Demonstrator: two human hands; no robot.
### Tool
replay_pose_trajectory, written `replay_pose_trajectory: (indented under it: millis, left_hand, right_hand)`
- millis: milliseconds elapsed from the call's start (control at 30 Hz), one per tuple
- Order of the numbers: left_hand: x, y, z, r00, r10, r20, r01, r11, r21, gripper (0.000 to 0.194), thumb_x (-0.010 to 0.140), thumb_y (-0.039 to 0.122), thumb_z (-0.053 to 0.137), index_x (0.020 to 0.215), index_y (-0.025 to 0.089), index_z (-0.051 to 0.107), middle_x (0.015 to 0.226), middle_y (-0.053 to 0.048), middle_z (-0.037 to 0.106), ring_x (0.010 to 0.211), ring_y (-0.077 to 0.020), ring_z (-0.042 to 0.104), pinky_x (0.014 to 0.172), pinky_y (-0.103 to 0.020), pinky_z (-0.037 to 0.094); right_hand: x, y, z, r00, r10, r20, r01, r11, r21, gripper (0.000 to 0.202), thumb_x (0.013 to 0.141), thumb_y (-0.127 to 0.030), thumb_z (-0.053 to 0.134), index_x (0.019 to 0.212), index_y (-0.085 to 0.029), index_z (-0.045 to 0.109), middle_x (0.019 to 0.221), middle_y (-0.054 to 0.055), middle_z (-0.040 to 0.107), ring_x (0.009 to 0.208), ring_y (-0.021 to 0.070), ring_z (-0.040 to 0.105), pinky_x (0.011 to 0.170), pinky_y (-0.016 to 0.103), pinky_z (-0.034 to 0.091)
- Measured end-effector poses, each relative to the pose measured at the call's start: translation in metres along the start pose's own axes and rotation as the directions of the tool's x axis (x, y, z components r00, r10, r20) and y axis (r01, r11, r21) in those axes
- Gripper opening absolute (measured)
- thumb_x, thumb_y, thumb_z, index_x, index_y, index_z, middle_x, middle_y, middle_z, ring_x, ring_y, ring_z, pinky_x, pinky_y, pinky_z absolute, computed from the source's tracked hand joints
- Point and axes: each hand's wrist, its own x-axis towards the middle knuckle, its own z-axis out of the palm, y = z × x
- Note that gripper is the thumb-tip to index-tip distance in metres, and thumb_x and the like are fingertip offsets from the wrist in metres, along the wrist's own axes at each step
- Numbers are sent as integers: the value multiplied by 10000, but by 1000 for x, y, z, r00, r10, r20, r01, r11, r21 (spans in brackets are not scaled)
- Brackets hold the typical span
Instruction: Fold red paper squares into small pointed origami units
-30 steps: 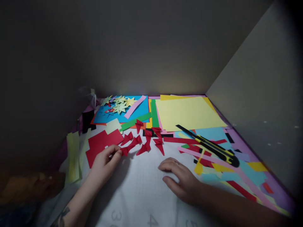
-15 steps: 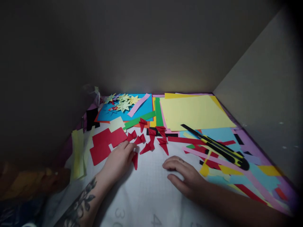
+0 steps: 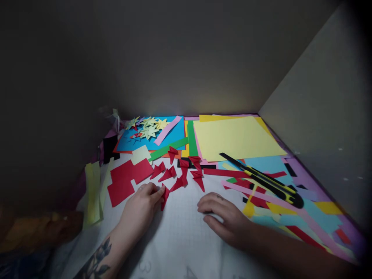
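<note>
My left hand (image 3: 142, 205) rests low over the mat, its thumb and forefinger closed at the upper end of a folded red paper piece (image 3: 165, 198). Its other fingers curl under, partly hidden. Right of it, my right hand (image 3: 222, 217) hovers or rests on the white gridded mat (image 3: 180, 221); its fingers are loosely bent, thumb apart, with nothing between them. Several more folded red pieces with pointed tails, one of them a red paper piece (image 3: 198, 179), lie just beyond both hands. Flat red paper squares (image 3: 122, 188) are beside my left hand.
Folded paper stars (image 3: 149, 131) lie on a blue sheet (image 3: 174, 143) at the back left. Pale yellow sheets (image 3: 232, 135) are stacked at the back right. A utility knife (image 3: 267, 182) lies over paper scraps at right. Pale yellow strips (image 3: 92, 193) lie at left. Walls (image 3: 186, 77) rise behind and right.
My left hand has drawn slightly left and toward me, its thumb and forefinger now at the folded red piece's upper end. My right hand has barely moved. The view has shifted a little.
</note>
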Motion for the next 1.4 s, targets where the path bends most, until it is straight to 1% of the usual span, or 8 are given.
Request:
replay_pose_trajectory:
  millis: [200, 333, 667, 867, 967, 1067, 1200, 1400]
  left_hand:
    - [1, -15, -3, 992, 65, -108, -83, 981, -173, 330, 922, 319, 394, 1122, 265, 651, 902, -49, 605, 762, -144, 577, 635, -231, 452]
    - [-1, -15, -8, 967, -58, -247, 22, 989, -146, 386, 910, 326, 406, 1251, 232, 561, 863, -48, 566, 738, -145, 568, 621, -234, 463]
    - [-4, 2, -10, 982, 43, -183, -64, 992, -113, 332, 891, 347, 438, 1136, 248, 639, 874, -59, 533, 718, -152, 528, 609, -258, 456]
    - [-2, 12, -11, 932, 322, -164, -344, 931, -124, 394, 879, 398, 487, 1251, 288, 558, 842, -60, 545, 740, -173, 502, 630, -289, 423]
    - [-3, 10, -11, 930, 314, -189, -333, 940, -78, 328, 873, 399, 499, 1146, 278, 634, 815, -55, 553, 719, -169, 495, 623, -290, 394]
    - [-4, 3, -15, 939, 218, -266, -232, 972, -24, 278, 878, 375, 480, 870, 228, 716, 778, -53, 561, 706, -168, 496, 647, -304, 380]
    - [-6, 0, -20, 957, 181, -226, -188, 982, -9, 371, 884, 358, 468, 620, 181, 658, 685, -45, 556, 644, -158, 493, 644, -311, 376]
    - [-8, 28, -13, 877, 397, -270, -438, 892, -113, 430, 889, 481, 422, 1196, 236, 596, 950, -100, 585, 813, -202, 534, 702, -337, 441]
  right_hand:
    - [2, 1, 0, 999, -29, 17, 29, 1000, 3, 229, 812, -50, 475, 978, -191, 545, 919, 73, 604, 899, 171, 566, 763, 318, 496]
    - [3, 0, 0, 999, -45, 14, 45, 999, -6, 213, 818, -64, 479, 972, -191, 552, 915, 70, 605, 894, 168, 570, 763, 314, 497]
    - [3, -2, 0, 999, -38, 25, 39, 999, -18, 190, 829, -89, 478, 955, -198, 567, 907, 67, 608, 882, 168, 576, 756, 319, 506]
    - [4, -3, -2, 998, -38, 45, 39, 999, -22, 168, 828, -94, 492, 939, -186, 578, 921, 70, 616, 901, 166, 570, 784, 323, 500]
    - [4, -3, -2, 998, -36, 47, 37, 999, -23, 173, 832, -99, 485, 943, -188, 582, 918, 73, 619, 904, 172, 570, 784, 331, 502]
    - [4, -2, -2, 998, -48, 42, 49, 999, -23, 173, 837, -99, 482, 945, -188, 583, 911, 75, 623, 905, 174, 568, 785, 331, 499]
    - [5, -1, -2, 997, -54, 47, 55, 998, -24, 169, 843, -104, 483, 948, -191, 583, 907, 76, 625, 903, 174, 564, 796, 329, 489]
    - [5, -3, -2, 997, -38, 72, 41, 998, -46, 155, 846, -121, 486, 944, -192, 582, 926, 74, 618, 920, 169, 563, 817, 321, 480]
